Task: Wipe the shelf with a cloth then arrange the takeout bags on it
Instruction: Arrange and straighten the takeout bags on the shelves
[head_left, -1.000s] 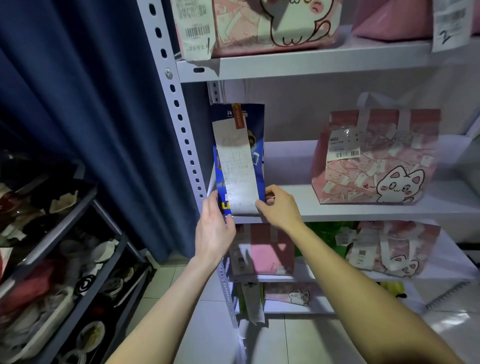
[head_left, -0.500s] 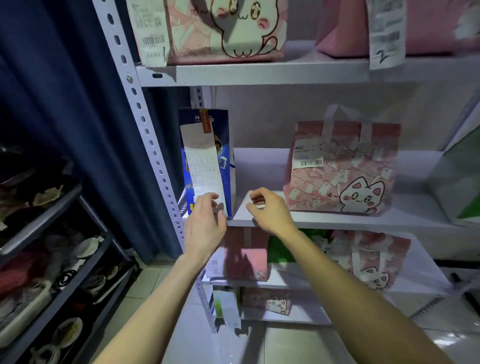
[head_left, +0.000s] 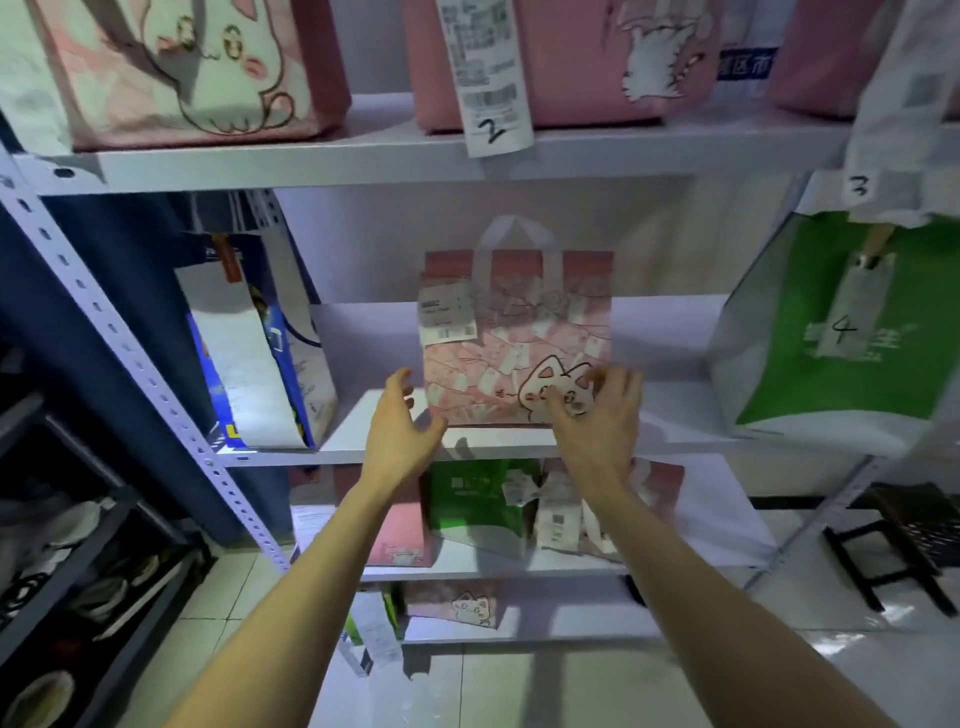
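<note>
Far left, a dark rack (head_left: 78, 545) of dishes, apart from the white shelving. Next, the perforated upright (head_left: 130, 353), and close beside it the blue bag (head_left: 291, 364), upright at the left end of the middle shelf (head_left: 685, 415), with a long receipt (head_left: 244, 374) down its front, print too blurred to read. Bare board between the blue bag and the pink cat bag (head_left: 514, 322), and more bare board from there to the green bag (head_left: 810, 374) at the right end. Left hand (head_left: 400, 431) loosely spread, fingers lightly curled, holding nothing, just beside the pink cat bag's lower left corner and above the shelf's front edge; contact impossible to tell. Right hand (head_left: 597, 421) likewise spread, fingers fanned over the cat drawing on the bag's lower right front, on or just off the paper, nothing gripped. Pink cat bag upright mid-shelf, slightly back from the front edge, handles up, a barcode label at upper left, unreadable. On the board above, an upper receipt (head_left: 488, 78) handwritten "2" and a corner slip (head_left: 860, 184) handwritten "3"; on the green bag's own slip (head_left: 852, 312), "4". Half a second earlier, both hands at the foot of the blue bag by the front edge; now shifted right to the pink cat bag, the blue bag unmoved by the upright, the view swung right to take in much more of the green bag.
</note>
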